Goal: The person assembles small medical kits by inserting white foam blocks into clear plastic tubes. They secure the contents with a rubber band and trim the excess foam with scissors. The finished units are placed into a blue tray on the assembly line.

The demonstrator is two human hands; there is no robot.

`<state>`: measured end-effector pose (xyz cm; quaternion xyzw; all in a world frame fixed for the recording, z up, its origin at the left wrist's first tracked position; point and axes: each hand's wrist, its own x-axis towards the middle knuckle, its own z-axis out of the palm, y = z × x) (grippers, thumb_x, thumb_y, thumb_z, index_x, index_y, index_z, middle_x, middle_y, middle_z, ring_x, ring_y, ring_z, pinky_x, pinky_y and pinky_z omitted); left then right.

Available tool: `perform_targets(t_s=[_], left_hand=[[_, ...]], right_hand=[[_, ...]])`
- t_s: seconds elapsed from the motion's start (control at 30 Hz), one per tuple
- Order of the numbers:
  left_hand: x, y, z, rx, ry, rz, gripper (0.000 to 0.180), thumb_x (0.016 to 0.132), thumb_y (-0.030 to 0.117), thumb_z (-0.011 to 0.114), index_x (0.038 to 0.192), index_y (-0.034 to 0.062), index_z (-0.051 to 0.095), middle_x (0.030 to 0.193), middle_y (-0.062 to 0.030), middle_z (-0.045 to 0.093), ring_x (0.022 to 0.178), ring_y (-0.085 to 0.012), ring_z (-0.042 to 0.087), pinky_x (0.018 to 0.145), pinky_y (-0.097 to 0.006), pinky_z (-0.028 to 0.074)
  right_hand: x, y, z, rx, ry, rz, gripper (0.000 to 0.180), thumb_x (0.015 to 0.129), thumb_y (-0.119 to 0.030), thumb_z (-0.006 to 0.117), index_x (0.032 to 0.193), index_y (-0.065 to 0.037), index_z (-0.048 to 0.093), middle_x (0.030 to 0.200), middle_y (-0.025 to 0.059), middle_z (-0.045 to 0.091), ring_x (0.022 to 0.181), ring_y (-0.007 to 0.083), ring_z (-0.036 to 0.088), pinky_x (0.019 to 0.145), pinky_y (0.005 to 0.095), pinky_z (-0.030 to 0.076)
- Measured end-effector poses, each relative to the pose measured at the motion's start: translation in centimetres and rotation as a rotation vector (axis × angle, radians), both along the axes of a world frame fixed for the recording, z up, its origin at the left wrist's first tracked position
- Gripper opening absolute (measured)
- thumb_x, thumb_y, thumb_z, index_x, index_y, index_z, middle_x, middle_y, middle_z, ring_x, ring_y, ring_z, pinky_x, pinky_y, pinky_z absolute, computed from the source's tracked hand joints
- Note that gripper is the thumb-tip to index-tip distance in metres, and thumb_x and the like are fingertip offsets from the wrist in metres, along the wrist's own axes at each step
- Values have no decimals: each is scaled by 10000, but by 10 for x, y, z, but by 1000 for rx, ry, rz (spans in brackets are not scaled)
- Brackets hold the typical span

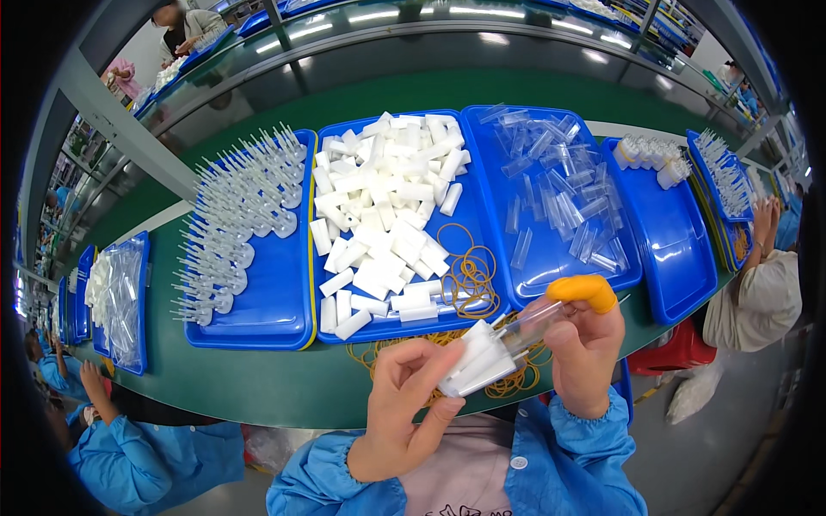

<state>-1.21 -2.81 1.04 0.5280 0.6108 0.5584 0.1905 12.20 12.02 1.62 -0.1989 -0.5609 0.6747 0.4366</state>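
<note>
- I see the left hand [406, 402] with its fingers pinching a bundle of white pieces [478, 359] above the near edge of the bench [258, 378].
- The bundle's long axis slants from lower left up to the right.
- The right hand's [587, 348] fingers grip a clear tube [537, 324], tilted much the same way.
- Its lower end meets the bundle, though blur leaves me unsure whether they touch.

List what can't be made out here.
Head view:
Clear tube, gripped part: covered by fingers of the right hand.
Held white blocks, count: overlapping, partly behind the left hand.
Heaped white blocks, total: upper ones bury lower ones.
Loose rubber bands, partly: behind the hands.
Pink shirt, print: cut by the lower edge.
</note>
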Motion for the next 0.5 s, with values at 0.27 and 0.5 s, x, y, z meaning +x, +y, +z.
perform_targets(t_s=[0.27,0.5], left_hand=[[-6,0,5,-25,-8,-107,417,833,10,601,1246,-2,543,1135,-146,409,966,-236,505,820,-328,458],[-6,3,2,-54,-23,-37,379,817,4,638,1189,-12,569,1152,-142,449,1004,-233,522,847,-334,468]], right_hand=[[3,2,4,57,12,32,339,755,6,705,1058,40,557,958,113,602,866,185,621,821,303,488],[10,4,4,110,-122,54,313,734,-2,725,1014,42,592,970,111,609,906,179,596,848,308,448]])
